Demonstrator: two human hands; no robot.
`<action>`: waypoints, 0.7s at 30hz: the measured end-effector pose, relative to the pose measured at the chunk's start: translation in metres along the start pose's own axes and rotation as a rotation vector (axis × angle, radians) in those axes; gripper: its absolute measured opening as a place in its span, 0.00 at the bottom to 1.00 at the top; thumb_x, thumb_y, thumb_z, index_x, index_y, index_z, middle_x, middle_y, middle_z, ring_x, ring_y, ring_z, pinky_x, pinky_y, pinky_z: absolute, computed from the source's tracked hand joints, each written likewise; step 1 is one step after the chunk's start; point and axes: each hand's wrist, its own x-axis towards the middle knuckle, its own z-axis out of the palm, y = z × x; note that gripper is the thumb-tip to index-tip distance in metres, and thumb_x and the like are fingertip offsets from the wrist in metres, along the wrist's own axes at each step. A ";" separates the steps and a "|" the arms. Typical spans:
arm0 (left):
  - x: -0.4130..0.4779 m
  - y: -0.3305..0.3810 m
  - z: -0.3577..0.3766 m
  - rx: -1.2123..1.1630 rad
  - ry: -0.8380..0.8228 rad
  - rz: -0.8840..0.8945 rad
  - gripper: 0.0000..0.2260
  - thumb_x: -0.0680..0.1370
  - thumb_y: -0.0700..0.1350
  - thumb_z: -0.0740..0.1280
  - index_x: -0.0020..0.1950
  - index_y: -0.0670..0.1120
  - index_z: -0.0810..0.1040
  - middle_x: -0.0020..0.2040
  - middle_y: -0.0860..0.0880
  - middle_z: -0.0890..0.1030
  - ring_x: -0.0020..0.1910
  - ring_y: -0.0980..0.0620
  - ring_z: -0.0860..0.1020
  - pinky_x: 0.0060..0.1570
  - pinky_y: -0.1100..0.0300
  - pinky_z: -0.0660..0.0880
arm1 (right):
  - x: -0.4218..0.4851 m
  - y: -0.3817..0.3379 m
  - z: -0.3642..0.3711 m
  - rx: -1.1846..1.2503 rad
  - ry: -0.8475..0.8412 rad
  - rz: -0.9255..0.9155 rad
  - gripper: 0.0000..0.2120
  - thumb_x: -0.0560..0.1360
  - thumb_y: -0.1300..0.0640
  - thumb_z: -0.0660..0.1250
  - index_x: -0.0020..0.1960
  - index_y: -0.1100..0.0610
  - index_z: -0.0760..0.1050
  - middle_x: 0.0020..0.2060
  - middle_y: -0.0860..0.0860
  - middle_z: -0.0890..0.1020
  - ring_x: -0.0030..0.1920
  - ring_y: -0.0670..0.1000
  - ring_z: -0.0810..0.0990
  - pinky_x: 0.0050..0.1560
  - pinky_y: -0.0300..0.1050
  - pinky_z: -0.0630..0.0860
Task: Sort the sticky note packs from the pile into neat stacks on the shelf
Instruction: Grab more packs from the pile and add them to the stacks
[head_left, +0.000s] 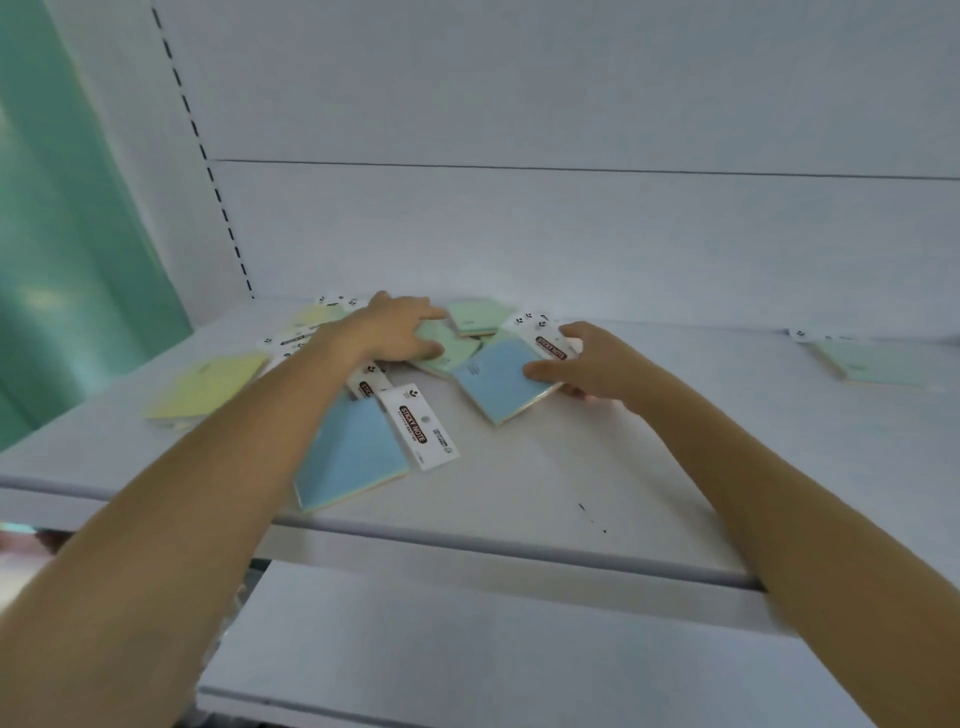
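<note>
Sticky note packs piled at back-left of shelf. Right hand clamped on blue pack, thumb on top, fingers beneath its right edge, pack tilted. Left hand spread flat, fingers apart, pressing green packs mid-pile. Second blue pack near front edge, under left forearm. Yellow pack toward left edge. Lone green pack well apart, near right edge.
</note>
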 end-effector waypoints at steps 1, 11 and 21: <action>0.001 0.000 0.000 -0.012 -0.029 0.007 0.24 0.77 0.52 0.62 0.72 0.58 0.62 0.74 0.45 0.63 0.72 0.42 0.56 0.69 0.51 0.57 | 0.000 0.001 -0.004 0.021 0.008 0.016 0.34 0.67 0.51 0.73 0.68 0.60 0.64 0.45 0.52 0.78 0.33 0.49 0.78 0.33 0.39 0.75; 0.009 -0.007 0.000 -0.131 -0.162 0.117 0.23 0.76 0.48 0.64 0.70 0.58 0.65 0.72 0.50 0.65 0.69 0.49 0.65 0.69 0.54 0.62 | -0.003 0.010 -0.011 0.121 0.127 -0.004 0.42 0.68 0.52 0.73 0.73 0.57 0.52 0.47 0.49 0.74 0.36 0.48 0.76 0.39 0.38 0.76; -0.017 -0.009 0.008 0.278 0.241 -0.216 0.36 0.65 0.72 0.62 0.62 0.47 0.70 0.57 0.43 0.77 0.58 0.43 0.73 0.49 0.53 0.67 | -0.002 0.006 -0.009 -0.089 0.234 0.018 0.41 0.67 0.48 0.73 0.73 0.55 0.55 0.68 0.57 0.61 0.47 0.57 0.79 0.45 0.41 0.75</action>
